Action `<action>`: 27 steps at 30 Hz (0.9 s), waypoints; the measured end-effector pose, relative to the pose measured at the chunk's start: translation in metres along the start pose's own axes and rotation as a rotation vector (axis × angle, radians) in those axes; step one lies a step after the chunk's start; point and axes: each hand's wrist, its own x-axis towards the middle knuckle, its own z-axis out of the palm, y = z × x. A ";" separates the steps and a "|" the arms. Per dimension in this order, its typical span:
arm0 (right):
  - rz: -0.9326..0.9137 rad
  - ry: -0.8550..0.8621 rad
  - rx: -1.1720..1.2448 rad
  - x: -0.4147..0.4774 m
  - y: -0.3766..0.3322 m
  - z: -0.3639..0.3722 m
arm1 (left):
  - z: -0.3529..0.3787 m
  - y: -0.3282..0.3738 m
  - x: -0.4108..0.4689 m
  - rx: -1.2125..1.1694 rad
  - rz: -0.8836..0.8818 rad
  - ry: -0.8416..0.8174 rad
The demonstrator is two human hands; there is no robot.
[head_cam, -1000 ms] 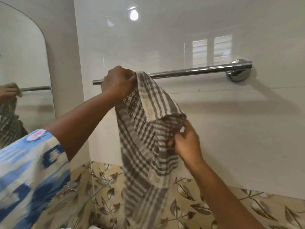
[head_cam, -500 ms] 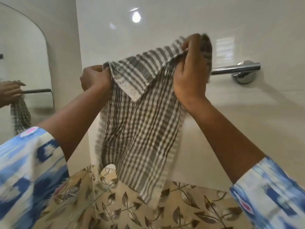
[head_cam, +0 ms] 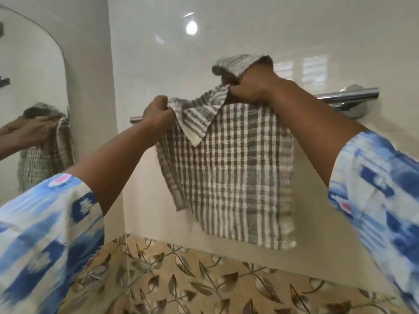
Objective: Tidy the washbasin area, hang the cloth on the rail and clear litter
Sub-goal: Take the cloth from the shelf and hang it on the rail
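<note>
A grey and white checked cloth (head_cam: 231, 168) hangs spread out in front of the white tiled wall, its top edge at the height of the chrome rail (head_cam: 349, 95). My left hand (head_cam: 158, 112) grips the cloth's upper left corner close to the rail's left end. My right hand (head_cam: 251, 87) is closed on the top edge farther right, with a fold of cloth lying over its fingers. The cloth and my hands hide the middle of the rail. Whether the cloth rests over the rail I cannot tell.
A mirror (head_cam: 29, 87) on the left wall reflects a hand and the cloth. A band of beige leaf-patterned tiles (head_cam: 204, 279) runs below the white wall. A glass shelf edge with a metal bracket (head_cam: 97, 276) sits at the lower left.
Both hands have opened the bunched cloth out flat and raised its top edge to the rail. My right hand has moved from the cloth's lower part up to its top edge.
</note>
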 end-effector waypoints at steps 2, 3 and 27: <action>0.116 -0.224 0.011 -0.001 0.002 0.002 | -0.005 -0.009 0.005 0.112 -0.013 -0.022; 0.159 -0.354 0.034 0.001 0.002 0.004 | -0.008 -0.011 0.007 0.130 -0.027 -0.023; 0.060 0.207 -0.498 -0.072 -0.017 0.040 | 0.012 0.023 0.039 0.454 -0.346 -0.260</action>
